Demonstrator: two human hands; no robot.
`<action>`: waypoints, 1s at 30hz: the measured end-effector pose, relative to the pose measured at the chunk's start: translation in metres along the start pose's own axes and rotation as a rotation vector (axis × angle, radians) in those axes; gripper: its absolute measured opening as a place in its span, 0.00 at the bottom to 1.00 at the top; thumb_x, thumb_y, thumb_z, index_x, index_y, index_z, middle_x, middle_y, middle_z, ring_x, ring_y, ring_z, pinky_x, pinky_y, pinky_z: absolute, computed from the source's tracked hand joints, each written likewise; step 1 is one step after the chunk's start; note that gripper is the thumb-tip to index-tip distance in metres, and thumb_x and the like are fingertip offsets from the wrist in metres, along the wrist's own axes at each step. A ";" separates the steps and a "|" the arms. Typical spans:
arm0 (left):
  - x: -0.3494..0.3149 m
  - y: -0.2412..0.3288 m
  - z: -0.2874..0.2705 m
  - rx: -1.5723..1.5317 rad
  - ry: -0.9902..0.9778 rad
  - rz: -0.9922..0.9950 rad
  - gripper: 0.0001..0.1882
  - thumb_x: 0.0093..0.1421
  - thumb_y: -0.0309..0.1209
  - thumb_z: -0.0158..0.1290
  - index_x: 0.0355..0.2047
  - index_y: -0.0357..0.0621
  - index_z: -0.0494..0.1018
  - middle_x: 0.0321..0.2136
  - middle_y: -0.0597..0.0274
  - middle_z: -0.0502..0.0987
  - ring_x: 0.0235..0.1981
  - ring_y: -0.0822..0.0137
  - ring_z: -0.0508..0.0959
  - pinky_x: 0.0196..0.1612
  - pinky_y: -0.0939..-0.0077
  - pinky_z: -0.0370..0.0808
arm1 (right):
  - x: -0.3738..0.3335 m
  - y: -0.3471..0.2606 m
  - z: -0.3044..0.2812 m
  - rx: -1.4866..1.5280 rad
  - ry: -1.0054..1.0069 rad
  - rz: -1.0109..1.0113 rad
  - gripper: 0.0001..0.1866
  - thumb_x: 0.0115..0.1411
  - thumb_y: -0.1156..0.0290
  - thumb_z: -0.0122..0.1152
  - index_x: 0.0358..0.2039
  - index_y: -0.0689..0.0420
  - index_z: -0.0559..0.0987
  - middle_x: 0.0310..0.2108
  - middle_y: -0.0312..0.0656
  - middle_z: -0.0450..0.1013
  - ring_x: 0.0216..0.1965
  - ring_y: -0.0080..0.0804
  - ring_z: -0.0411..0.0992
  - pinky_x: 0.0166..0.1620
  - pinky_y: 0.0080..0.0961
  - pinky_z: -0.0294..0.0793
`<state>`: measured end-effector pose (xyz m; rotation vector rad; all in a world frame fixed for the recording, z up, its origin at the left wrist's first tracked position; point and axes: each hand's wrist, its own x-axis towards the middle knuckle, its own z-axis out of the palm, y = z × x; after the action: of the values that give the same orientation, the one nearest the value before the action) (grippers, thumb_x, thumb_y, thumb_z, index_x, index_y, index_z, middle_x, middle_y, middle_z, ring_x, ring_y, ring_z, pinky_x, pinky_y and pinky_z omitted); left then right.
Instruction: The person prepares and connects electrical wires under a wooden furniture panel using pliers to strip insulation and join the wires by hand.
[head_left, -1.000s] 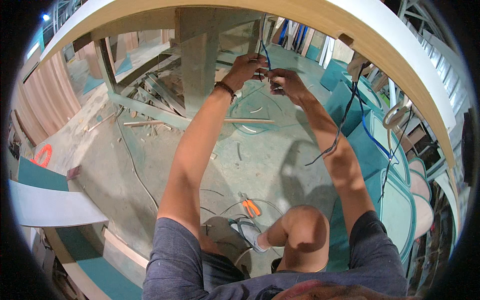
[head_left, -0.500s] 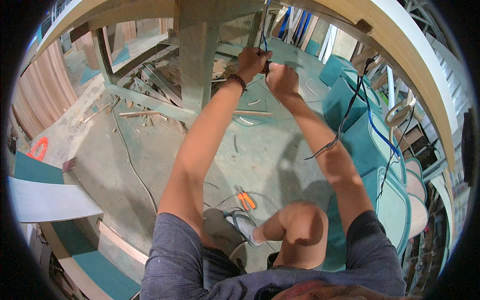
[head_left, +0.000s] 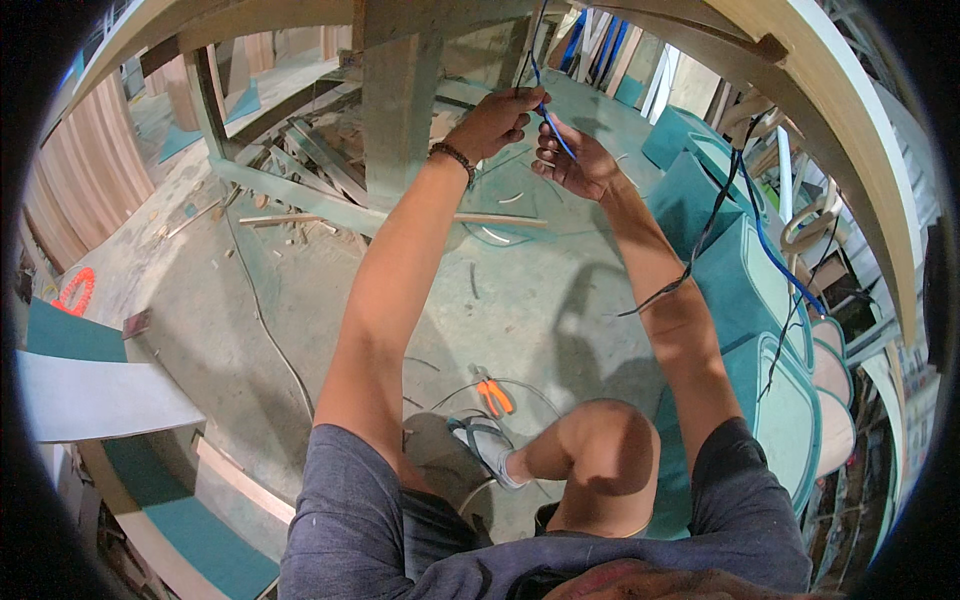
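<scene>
From the wooden framework above hang a blue wire (head_left: 561, 135) and a dark wire (head_left: 523, 67). My left hand (head_left: 492, 124), a dark bracelet at its wrist, is pinched on the blue wire. Beside it on the right, my right hand (head_left: 580, 168) has its palm turned up and its fingers loosely bent and apart. The blue wire's lower end crosses in front of that palm. More hanging wires, a twisted black one (head_left: 712, 238) and a blue one (head_left: 765, 240), dangle over my right forearm. Orange-handled pliers (head_left: 492, 392) lie on the floor near my foot.
A large curved wooden panel edge (head_left: 858, 150) arches overhead on the right. Teal rounded panels (head_left: 735, 290) stand along the right side. A wooden post (head_left: 398, 130) rises ahead, with wood scraps (head_left: 318, 165) behind its base. A cable (head_left: 258, 305) runs over the floor on the left.
My right hand has opened from a fist and turned palm up, moving slightly down and right. The blue wire's lower end now shows. My left hand stays near the wire.
</scene>
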<state>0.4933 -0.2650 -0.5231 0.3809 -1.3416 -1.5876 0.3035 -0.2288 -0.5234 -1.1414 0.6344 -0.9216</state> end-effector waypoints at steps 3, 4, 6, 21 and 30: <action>-0.002 0.001 -0.004 -0.036 -0.043 0.000 0.10 0.66 0.37 0.54 0.42 0.48 0.76 0.25 0.78 0.69 0.21 0.84 0.61 0.22 0.87 0.59 | 0.000 0.002 0.009 0.118 -0.149 -0.027 0.16 0.67 0.52 0.53 0.30 0.50 0.72 0.23 0.29 0.66 0.26 0.23 0.65 0.34 0.28 0.69; -0.003 -0.001 -0.004 -0.044 -0.055 0.002 0.10 0.66 0.38 0.54 0.42 0.48 0.76 0.25 0.79 0.69 0.22 0.84 0.61 0.23 0.86 0.59 | 0.000 0.002 0.012 0.142 -0.155 -0.043 0.15 0.67 0.54 0.54 0.30 0.50 0.71 0.23 0.30 0.66 0.26 0.23 0.65 0.34 0.27 0.68; 0.002 0.003 -0.005 -0.046 -0.081 -0.001 0.12 0.66 0.41 0.54 0.41 0.49 0.76 0.25 0.78 0.69 0.22 0.83 0.62 0.24 0.86 0.61 | 0.001 0.000 0.019 0.186 -0.167 -0.076 0.14 0.66 0.57 0.54 0.28 0.50 0.69 0.22 0.30 0.65 0.24 0.23 0.63 0.33 0.25 0.65; 0.027 -0.028 0.014 1.131 0.437 0.235 0.13 0.64 0.35 0.48 0.35 0.42 0.79 0.25 0.49 0.81 0.30 0.55 0.82 0.36 0.64 0.78 | 0.004 0.017 0.026 -2.002 0.754 -0.474 0.13 0.57 0.61 0.55 0.31 0.56 0.82 0.31 0.53 0.78 0.40 0.57 0.76 0.41 0.46 0.78; 0.005 -0.023 -0.012 1.088 0.215 0.297 0.14 0.64 0.40 0.50 0.35 0.44 0.79 0.28 0.59 0.80 0.28 0.62 0.77 0.32 0.69 0.74 | 0.000 0.045 0.009 -1.310 0.615 -0.563 0.17 0.58 0.56 0.54 0.33 0.56 0.82 0.35 0.56 0.77 0.40 0.58 0.75 0.45 0.44 0.75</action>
<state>0.4890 -0.2783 -0.5453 0.9119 -1.8851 -0.4377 0.3235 -0.2190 -0.5636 -2.2935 1.5937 -1.3908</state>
